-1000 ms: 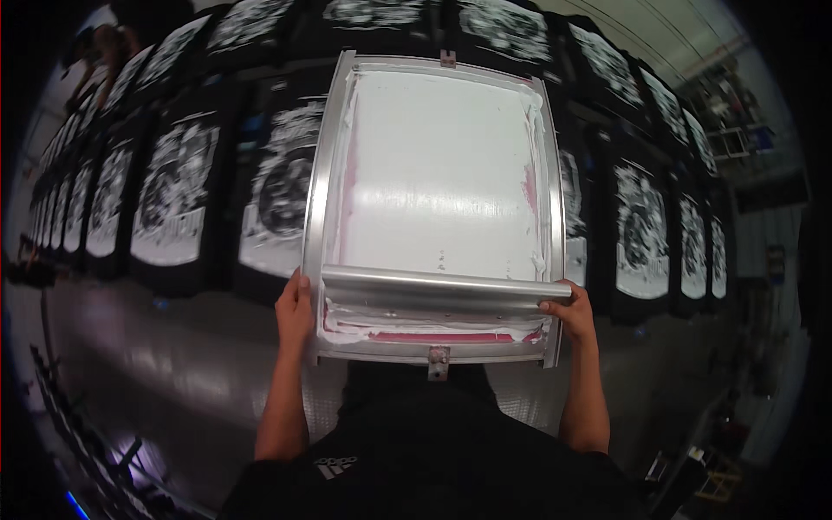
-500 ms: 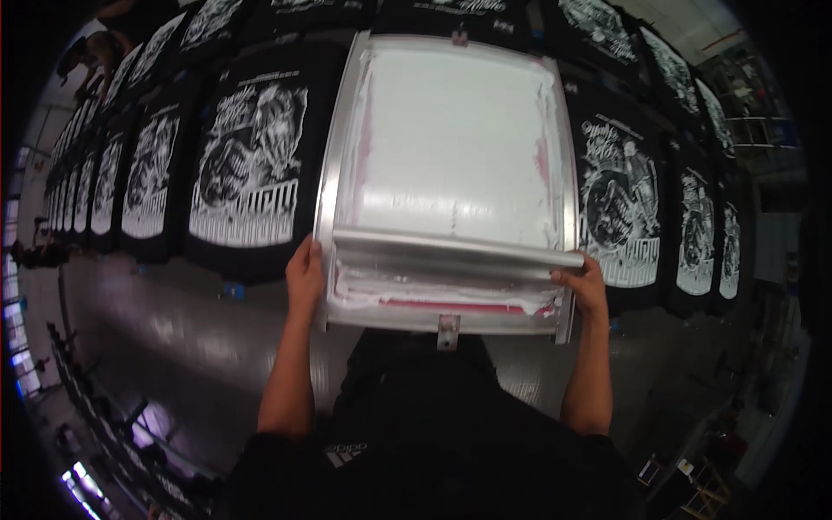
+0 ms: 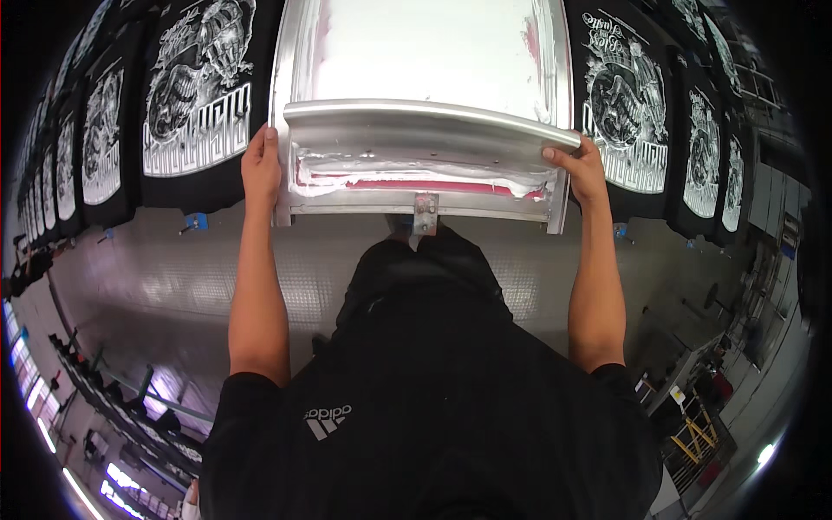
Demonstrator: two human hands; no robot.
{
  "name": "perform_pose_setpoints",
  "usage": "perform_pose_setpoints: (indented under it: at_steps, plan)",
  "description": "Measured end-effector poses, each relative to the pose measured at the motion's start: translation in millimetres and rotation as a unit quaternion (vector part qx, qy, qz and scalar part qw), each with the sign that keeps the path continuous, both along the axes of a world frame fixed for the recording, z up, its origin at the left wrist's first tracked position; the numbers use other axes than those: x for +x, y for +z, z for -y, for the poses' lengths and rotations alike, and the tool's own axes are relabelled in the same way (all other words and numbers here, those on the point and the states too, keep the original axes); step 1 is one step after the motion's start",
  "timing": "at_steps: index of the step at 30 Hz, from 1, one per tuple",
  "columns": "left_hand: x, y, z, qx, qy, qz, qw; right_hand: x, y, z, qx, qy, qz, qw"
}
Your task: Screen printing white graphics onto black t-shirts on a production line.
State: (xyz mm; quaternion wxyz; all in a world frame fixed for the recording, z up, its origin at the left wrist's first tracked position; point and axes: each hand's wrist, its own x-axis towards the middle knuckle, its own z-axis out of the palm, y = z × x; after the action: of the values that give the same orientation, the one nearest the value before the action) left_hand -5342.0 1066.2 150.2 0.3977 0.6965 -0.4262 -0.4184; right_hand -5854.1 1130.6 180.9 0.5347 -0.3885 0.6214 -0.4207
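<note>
**Two hands, one bar, lying crosswise**

Both of my hands are on the long metal squeegee bar (image 3: 425, 130), one at each end. My left hand (image 3: 261, 165) sits at its left end, fingers curled over the frame edge there; my right hand (image 3: 582, 166) is wrapped round the right tip, thumb and fingers closed on it. I judge both grips firm, though the left fingertips are partly hidden behind the bar.

The bar's long axis runs left to right across my chest, its right end tilted slightly lower and nearer to me. It rests across the near end of the printing screen frame (image 3: 282, 104), whose own long axis points straight away from me. Neither hand is nearer; they flank the bar evenly.

Between the bar and the near rail lies a ridge of white and pink ink (image 3: 416, 178). Black printed shirts (image 3: 195, 87) line the table on both sides.
</note>
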Motion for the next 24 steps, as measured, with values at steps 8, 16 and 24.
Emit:
perform_pose_setpoints:
  at_steps: [8,16,24]
  plan:
    - [14,-13,-6,-0.032,-0.053,0.167,0.984,5,8,2,0.029,0.068,-0.091,0.993]
    - [-42,117,5,-0.161,-0.453,0.363,0.798,54,70,-26,-0.058,0.312,-0.537,0.782]
    - [-74,145,133,-0.101,-0.483,0.394,0.775,26,89,84,-0.018,0.281,-0.480,0.831]
